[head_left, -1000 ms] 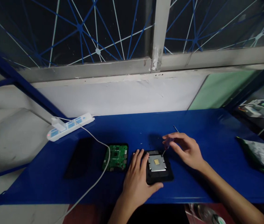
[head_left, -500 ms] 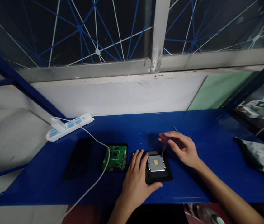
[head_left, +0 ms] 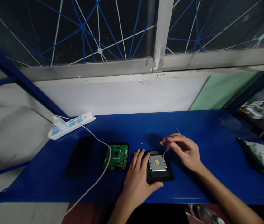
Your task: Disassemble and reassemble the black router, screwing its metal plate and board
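My right hand is closed on a small screwdriver with a purplish handle. The screwdriver leans, and its tip meets the upper right corner of a silver metal plate. That plate, with a small gold-coloured square pad at its middle, sits in a square black case. Across the left edge of the case lies my left hand, fingers stretched out and thumb along the near edge. Left of it is a green circuit board in a black shell.
A white cable crosses the board from a power strip at the back left. A dark flat panel lies far left. Behind my right hand is a thin metal tool. A shiny packet rests at the right.
The screwdriver's handle has tilted a little more to the right in my right hand, its tip staying at the plate's corner. My left hand keeps its place on the case.
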Available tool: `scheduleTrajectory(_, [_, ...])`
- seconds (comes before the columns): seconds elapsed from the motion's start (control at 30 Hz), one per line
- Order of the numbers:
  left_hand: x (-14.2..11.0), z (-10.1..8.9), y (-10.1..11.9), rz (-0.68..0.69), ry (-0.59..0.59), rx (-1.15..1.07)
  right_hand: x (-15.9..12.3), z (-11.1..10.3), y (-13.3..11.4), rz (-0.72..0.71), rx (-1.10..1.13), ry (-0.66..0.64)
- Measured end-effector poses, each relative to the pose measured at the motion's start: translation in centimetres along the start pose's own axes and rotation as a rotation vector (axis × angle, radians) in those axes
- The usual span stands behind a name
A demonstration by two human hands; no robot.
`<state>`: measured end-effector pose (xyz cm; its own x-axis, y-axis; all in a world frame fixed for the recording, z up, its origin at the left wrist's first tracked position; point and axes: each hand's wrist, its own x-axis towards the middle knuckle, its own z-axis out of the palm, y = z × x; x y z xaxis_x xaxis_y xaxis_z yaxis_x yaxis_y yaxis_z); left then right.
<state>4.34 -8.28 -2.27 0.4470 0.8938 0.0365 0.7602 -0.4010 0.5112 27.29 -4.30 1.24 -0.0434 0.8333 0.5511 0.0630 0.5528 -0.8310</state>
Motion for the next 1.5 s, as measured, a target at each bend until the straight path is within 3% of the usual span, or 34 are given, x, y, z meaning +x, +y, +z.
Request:
scheduleTrajectory(0.4, [0.0,0.0,0.0,-0.007,-0.014,0.002,-0.4,0.1,0.5,0.045,-0.007,0.059])
scheduleTrajectory(0.67, [0.0,0.1,0.0,-0.005,-0.015,-0.002,-0.3,-0.5,1.4,-0.136,-0.226,0.065])
scheduleTrajectory(0.9, [-0.1,0.0,0.0,0.003,-0.005,-0.004,-0.9,-0.2,0.8,-0.036,-0.294,0.040])
scheduleTrajectory(1.17, [-0.1,0.2,0.0,0.004,0.011,-0.003,-0.7,0.0,1.5,-0.207,-0.401,0.068])
scheduleTrajectory(1.5, [-0.2,0.3,-0.3,0.009,0.022,-0.008,-1.2,0.1,1.0,-0.143,-0.308,-0.038])
